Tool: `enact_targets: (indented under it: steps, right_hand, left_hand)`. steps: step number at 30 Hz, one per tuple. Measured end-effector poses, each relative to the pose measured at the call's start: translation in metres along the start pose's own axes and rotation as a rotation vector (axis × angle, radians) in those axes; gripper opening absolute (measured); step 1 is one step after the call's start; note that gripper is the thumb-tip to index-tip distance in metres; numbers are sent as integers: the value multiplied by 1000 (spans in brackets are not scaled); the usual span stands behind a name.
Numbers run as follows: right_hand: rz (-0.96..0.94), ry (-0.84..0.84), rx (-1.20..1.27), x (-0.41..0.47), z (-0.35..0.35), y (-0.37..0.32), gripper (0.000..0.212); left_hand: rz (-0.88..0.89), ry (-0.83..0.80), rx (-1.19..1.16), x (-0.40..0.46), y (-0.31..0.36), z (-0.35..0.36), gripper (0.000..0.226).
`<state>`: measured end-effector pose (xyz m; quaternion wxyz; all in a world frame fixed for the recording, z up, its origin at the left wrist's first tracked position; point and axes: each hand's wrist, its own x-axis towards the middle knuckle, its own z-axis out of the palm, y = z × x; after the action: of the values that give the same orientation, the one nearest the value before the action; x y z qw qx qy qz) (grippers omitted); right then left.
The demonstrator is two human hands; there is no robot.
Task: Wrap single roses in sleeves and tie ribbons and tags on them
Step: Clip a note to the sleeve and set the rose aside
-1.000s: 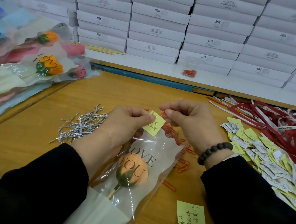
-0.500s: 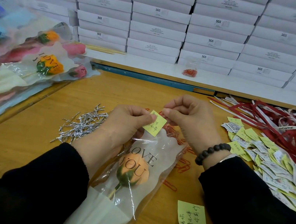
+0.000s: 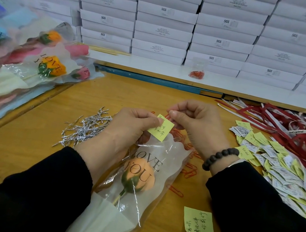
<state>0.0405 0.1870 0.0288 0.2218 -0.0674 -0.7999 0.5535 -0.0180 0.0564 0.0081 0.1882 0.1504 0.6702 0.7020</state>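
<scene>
A peach rose (image 3: 138,175) lies in a clear sleeve (image 3: 167,158) printed "LOVE YOU", on the wooden table in front of me. My left hand (image 3: 128,126) pinches a small yellow tag (image 3: 161,127) with handwriting against the sleeve's top edge. My right hand (image 3: 197,123) pinches a red paper clip (image 3: 168,116) at the tag's upper right corner. Red and white ribbons (image 3: 286,129) and a heap of yellow and white tags (image 3: 280,166) lie at the right.
Silver twist ties (image 3: 86,127) lie left of my hands. Wrapped roses (image 3: 36,65) are piled at the far left. Loose red clips (image 3: 189,169) and a yellow note (image 3: 199,224) lie near the sleeve. White boxes (image 3: 163,17) are stacked behind, on a shelf with more red clips (image 3: 196,74).
My right hand has shifted slightly up and left, bringing the red clip to the tag's corner. My left hand keeps the tag and sleeve in place.
</scene>
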Motion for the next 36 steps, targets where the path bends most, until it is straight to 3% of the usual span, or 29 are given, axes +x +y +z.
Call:
enact_targets:
  steps: [36]
  right_hand:
    - [-85,56,25,-1,6,0,13]
  left_hand:
    - [40,-33,75,-3,5,0,23]
